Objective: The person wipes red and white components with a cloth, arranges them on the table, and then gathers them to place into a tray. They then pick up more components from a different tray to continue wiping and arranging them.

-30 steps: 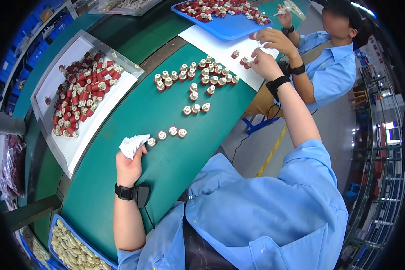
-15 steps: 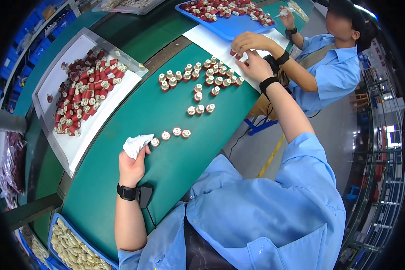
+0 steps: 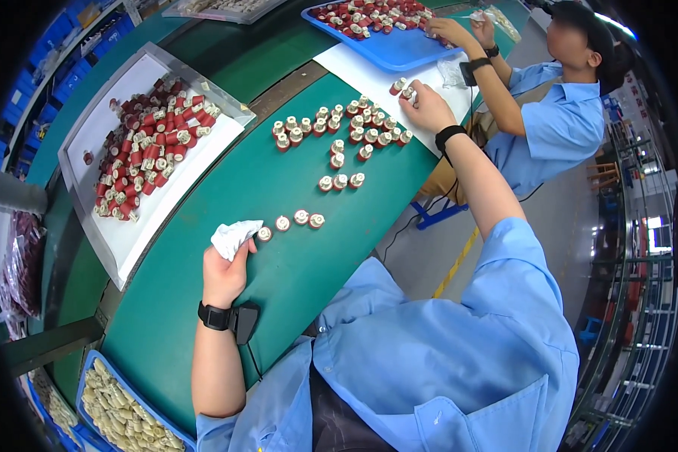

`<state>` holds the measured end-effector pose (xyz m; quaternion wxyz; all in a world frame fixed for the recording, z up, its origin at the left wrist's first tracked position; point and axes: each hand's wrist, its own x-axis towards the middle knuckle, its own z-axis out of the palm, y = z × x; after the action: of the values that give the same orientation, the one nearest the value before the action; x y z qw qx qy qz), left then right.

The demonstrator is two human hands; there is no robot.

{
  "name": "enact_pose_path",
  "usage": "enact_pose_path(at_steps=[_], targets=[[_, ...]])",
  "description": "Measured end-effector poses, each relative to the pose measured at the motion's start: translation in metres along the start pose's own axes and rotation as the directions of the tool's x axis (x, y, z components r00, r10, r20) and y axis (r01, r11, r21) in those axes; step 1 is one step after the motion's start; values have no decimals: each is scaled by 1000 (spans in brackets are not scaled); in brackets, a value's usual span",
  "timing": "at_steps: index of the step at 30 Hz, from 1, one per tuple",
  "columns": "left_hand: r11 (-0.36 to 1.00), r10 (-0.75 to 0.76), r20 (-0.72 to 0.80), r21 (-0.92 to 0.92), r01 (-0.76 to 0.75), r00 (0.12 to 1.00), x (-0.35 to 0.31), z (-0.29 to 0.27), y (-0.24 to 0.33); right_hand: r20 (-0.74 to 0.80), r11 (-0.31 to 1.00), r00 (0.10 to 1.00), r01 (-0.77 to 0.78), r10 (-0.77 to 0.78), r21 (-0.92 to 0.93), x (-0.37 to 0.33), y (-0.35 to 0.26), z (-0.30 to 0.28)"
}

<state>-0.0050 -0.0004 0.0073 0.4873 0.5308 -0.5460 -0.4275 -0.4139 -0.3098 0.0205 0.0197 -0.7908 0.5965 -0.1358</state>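
Right hand is right on the red-and-white piece, left hand's way off
The piece (image 3: pixel 407 93) looks roughly upright on the white sheet (image 3: pixel 346 64), just left of the right hand (image 3: pixel 431 111), whose bent fingers are nearly together at it; can't tell if they've gripped. Left hand (image 3: pixel 225 276) is well apart, closed around a crumpled white cloth (image 3: pixel 233 236).
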Motion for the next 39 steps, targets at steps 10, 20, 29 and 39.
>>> enact_pose_path(at_steps=[10,20,29,39], targets=[[999,-32,-26,-35,31,999,-2,1,-4,-162,983,978,107,-131,-147,0,-25,-24],[1000,-4,-30,-18,4,1000,0,0,-3,541,772,720,-607,433,189,64,4,-49],[1000,-1,-34,16,2,999,0,0,-2,664,865,663,-500,345,49,85,12,-52],[999,-38,-44,-27,37,998,-1,0,1,727,935,627,-349,281,-60,105,15,-43]])
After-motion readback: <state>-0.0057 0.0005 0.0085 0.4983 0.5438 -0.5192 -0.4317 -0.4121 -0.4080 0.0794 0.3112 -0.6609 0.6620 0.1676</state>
